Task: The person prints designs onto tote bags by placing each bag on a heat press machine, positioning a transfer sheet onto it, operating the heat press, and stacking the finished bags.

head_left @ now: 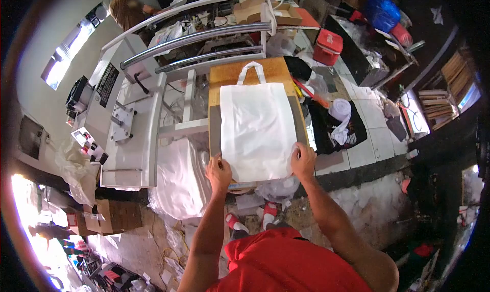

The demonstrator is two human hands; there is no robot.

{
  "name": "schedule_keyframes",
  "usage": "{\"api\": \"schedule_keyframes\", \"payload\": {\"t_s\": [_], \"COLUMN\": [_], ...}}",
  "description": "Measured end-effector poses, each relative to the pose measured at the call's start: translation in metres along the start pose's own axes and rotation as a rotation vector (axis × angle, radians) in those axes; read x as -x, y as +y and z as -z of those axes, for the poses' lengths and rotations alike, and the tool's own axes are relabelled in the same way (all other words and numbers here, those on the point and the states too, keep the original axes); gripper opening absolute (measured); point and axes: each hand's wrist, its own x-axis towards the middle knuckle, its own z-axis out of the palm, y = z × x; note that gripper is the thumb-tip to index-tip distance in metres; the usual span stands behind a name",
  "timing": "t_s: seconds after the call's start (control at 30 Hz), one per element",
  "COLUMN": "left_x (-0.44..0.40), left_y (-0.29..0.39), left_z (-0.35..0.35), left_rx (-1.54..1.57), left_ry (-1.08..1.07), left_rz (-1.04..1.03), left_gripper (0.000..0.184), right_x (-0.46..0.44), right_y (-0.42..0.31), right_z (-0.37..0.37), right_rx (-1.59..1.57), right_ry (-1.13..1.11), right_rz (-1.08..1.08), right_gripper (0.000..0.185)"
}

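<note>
A white tote bag (258, 128) lies flat on a wooden board with a dark grey pad (215, 134), its handle loop pointing away from me. My left hand (219, 174) is closed at the bag's near left corner, fingers curled in. At the near right corner, my right hand (304, 162) pinches the bag's edge between thumb and fingers. The undersides of both grips are hidden. Just left of the board, a stack of white bags (178, 177) sits in clear plastic.
To the left stands a grey press machine (130, 144) with metal rails (199, 41) reaching across the back. A white fabric roll (340, 108) rests on black cloth (326, 131) at right, near a red cooler box (327, 47). Another person (122, 8) is at the far left.
</note>
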Motion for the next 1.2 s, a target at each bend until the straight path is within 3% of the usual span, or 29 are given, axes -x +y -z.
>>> {"api": "schedule_keyframes", "payload": {"t_s": [0.43, 0.5, 0.57, 0.6, 0.63, 0.67, 0.7, 0.77, 0.8, 0.9, 0.93, 1.0, 1.1, 1.2], "left_x": [-0.003, -0.003, 0.007, 0.019, 0.031, 0.046, 0.068, 0.104, 0.137, 0.214, 0.233, 0.257, 0.314, 0.342], "left_y": [-0.002, -0.006, -0.013, -0.027, -0.042, -0.056, -0.082, -0.117, -0.16, -0.224, -0.232, -0.244, -0.287, -0.311], "left_z": [0.019, 0.03, 0.048, 0.061, 0.076, 0.095, 0.1, 0.129, 0.122, 0.14, 0.149, 0.171, 0.188, 0.213], "left_rx": [0.171, 0.252, 0.333, 0.386, 0.434, 0.373, 0.446, 0.288, 0.214, 0.219, 0.221, 0.173, 0.088, 0.076], "left_ry": [-0.072, -0.114, -0.017, -0.022, -0.02, -0.083, -0.073, -0.252, -0.264, -0.466, -0.545, -0.572, -0.636, -0.646], "left_rz": [-0.013, -0.044, -0.039, 0.027, 0.094, 0.201, 0.207, 0.271, 0.165, 0.279, 0.426, 0.409, 0.562, 0.686], "left_gripper": [0.037, 0.035, 0.032, 0.03, 0.028, 0.024, 0.021, 0.018, 0.017, 0.021, 0.022, 0.023, 0.023, 0.023], "right_x": [0.001, 0.001, 0.008, 0.022, 0.05, 0.073, 0.099, 0.163, 0.203, 0.22, 0.208, 0.217, 0.167, 0.171], "right_y": [-0.002, 0.001, 0.009, 0.008, 0.053, 0.055, 0.038, 0.028, 0.043, -0.008, -0.03, -0.03, -0.104, -0.105], "right_z": [-0.001, 0.003, 0.009, 0.025, 0.018, 0.022, 0.015, -0.023, -0.064, -0.178, -0.212, -0.285, -0.35, -0.381], "right_rx": [0.07, -0.099, -0.165, -0.176, -0.053, -0.076, -0.082, -0.099, -0.121, 0.094, 0.189, 0.076, 0.25, 0.332], "right_ry": [-0.024, -0.013, 0.16, 0.155, 0.287, 0.266, 0.084, -0.253, -0.407, -0.623, -0.722, -0.608, -1.04, -1.033], "right_rz": [-0.037, -0.17, -0.24, -0.543, -0.529, -0.676, -0.755, -0.602, -0.372, 0.123, 0.255, 0.252, 0.113, 0.205], "right_gripper": [0.026, 0.028, 0.029, 0.029, 0.026, 0.02, 0.02, 0.014, 0.008, 0.029, 0.04, 0.058, 0.069, 0.067]}}
